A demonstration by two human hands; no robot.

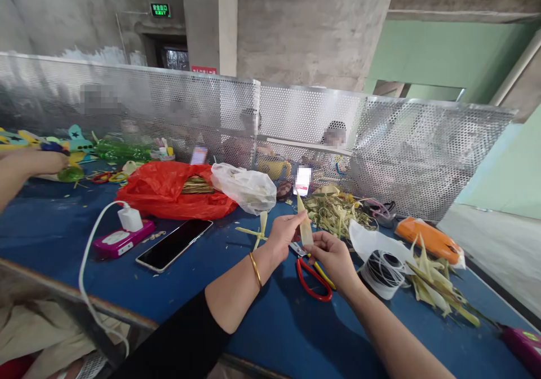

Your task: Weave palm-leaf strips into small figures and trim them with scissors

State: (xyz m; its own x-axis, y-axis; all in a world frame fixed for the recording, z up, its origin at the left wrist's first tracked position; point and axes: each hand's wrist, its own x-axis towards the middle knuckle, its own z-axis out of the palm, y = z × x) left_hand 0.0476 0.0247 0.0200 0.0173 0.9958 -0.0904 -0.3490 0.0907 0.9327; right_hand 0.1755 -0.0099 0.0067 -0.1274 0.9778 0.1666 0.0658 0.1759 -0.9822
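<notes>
- Presently, the left hand (pixel 282 235) pinches the side of a pale, tapered piece of dried husk (pixel 306 233) between thumb and fingers; its pointed end is directed up and away.
- The right hand (pixel 333 258) grips the wide lower end between thumb and forefinger; its other fingers are curled. The piece is held above the blue tabletop (pixel 190 300).
- Handling: apply light, even pressure at both grips. Hold the layers flush and the side edges straight. Avoid sharp pulling, as dry husk may split along the grain; if a layer slips, realign it at the wide end before pressing.
- Beneath the hands: metal scissors with a red loop handle (pixel 315 290), beside a yellow handle (pixel 324 273). Lift the husk clear of the blades to prevent snagging.
- Left of the hands: crossed pale husk strips (pixel 257 233). Beyond: a loose heap of shredded husk (pixel 333 215).
- Right: a white spool wound with dark cord (pixel 382 274), then broad, pale green husk leaves (pixel 435 283).
- Farther left: a black smartphone (pixel 175 246), a purple power strip (pixel 122 242) and a crumpled red plastic bag (pixel 164 190).
</notes>
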